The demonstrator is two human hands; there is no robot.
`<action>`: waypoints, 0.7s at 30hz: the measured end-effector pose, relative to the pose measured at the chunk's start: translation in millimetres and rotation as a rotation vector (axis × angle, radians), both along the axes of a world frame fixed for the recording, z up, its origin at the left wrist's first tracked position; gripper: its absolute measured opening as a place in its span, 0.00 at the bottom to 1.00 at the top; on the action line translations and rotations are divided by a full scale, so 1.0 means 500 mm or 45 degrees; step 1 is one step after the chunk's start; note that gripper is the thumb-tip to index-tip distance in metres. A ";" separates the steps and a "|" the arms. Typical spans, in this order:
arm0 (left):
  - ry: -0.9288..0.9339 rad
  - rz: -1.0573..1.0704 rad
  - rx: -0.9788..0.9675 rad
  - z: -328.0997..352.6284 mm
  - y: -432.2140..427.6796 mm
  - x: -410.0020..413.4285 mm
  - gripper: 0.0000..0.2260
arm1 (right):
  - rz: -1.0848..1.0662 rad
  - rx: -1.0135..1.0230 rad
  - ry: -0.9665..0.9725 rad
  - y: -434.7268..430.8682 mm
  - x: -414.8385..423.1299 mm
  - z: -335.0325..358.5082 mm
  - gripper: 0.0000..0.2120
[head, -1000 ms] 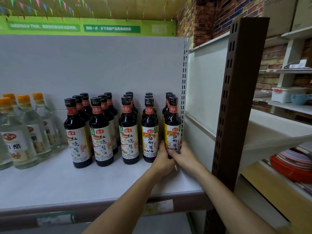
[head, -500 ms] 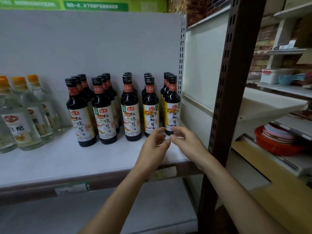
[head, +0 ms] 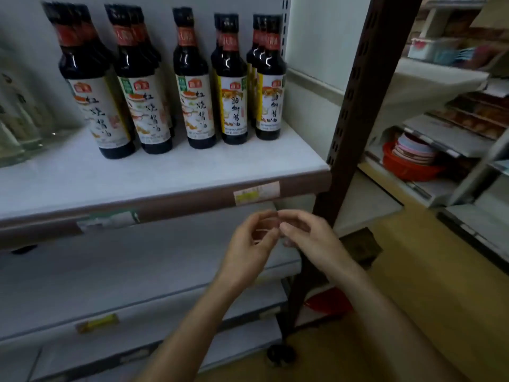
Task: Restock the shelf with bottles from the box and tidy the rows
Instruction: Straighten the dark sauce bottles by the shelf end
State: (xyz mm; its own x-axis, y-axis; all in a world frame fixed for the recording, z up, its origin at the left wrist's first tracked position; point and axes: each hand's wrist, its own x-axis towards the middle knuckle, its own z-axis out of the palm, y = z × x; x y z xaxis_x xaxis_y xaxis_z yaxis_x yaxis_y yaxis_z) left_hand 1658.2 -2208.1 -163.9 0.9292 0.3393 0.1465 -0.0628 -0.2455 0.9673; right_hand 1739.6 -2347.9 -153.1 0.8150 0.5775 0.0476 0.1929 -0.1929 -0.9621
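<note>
1. Centre frame: the left hand (head: 248,244) and right hand (head: 311,238) meet fingertip to fingertip below the shelf (head: 165,175) edge, each grip loosely curled and holding nothing.
2. Upper frame: dark bottles (head: 197,106) stand upright in five rows on the shelf, the rightmost row near the post (head: 355,106).

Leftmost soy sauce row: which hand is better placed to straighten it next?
Left, probably: both hands hang empty below the shelf edge, but the left hand is nearer that row; the right hand would cross over it.
</note>
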 end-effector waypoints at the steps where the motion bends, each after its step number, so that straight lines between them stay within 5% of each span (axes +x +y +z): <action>1: 0.052 -0.020 -0.009 -0.026 -0.006 -0.009 0.11 | 0.002 -0.045 0.023 -0.009 -0.009 -0.025 0.11; 21: 0.793 -0.029 -0.227 -0.595 -0.140 -0.041 0.12 | -0.018 -0.428 0.673 -0.171 -0.035 -0.624 0.08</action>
